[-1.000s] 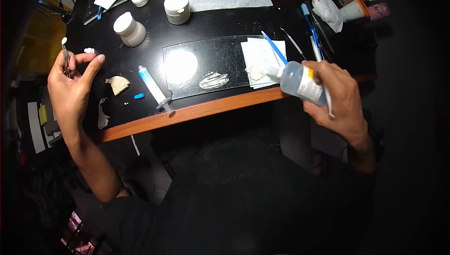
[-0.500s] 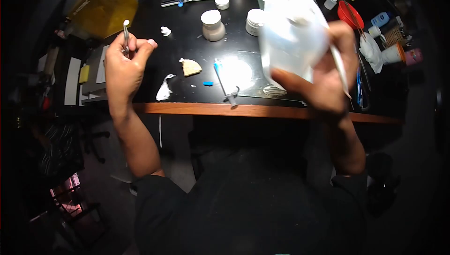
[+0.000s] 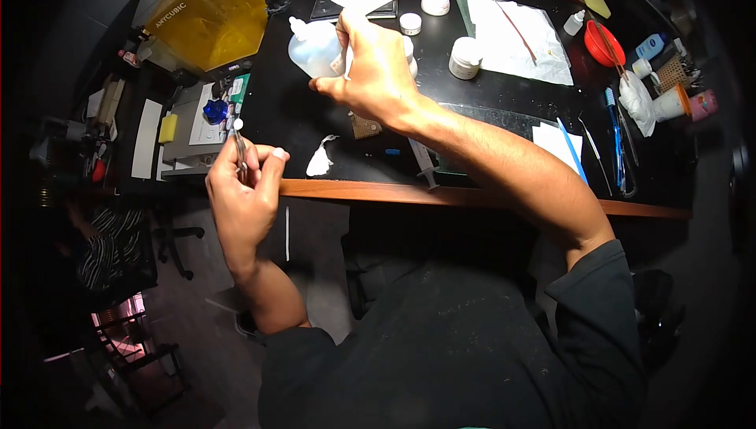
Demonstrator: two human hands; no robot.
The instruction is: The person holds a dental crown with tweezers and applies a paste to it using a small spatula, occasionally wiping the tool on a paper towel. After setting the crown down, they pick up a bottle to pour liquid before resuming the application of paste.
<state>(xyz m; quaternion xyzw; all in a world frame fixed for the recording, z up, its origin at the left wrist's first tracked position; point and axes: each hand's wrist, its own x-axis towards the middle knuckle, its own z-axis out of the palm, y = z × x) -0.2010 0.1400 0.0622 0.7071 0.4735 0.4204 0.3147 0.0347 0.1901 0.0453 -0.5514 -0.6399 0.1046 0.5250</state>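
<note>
My left hand (image 3: 246, 200) is closed on a slim metal tool (image 3: 240, 149), held upright with a small white piece (image 3: 238, 124) at its tip. Over the back of the black table, my right hand (image 3: 374, 66) has its thumb and fingers around the right side of a translucent squeeze bottle (image 3: 312, 51). Below that hand lies a tan textured piece (image 3: 365, 125), partly covered. A crumpled white tissue (image 3: 320, 157) sits near the front edge, with a syringe (image 3: 424, 165) and a small blue cap (image 3: 393, 152) to its right.
White jars (image 3: 465, 59) and a small round tub (image 3: 410, 24) stand farther back. A yellow transparent box (image 3: 209, 15) is at the back left. On the right are a red bowl (image 3: 603, 44), a white sheet (image 3: 520, 43), a blue stick (image 3: 571, 153) and several thin tools (image 3: 618, 141).
My right hand has carried the squeeze bottle from the right side to the left. The view has shifted, uncovering the white sheet at the back. My left hand still grips its tool.
</note>
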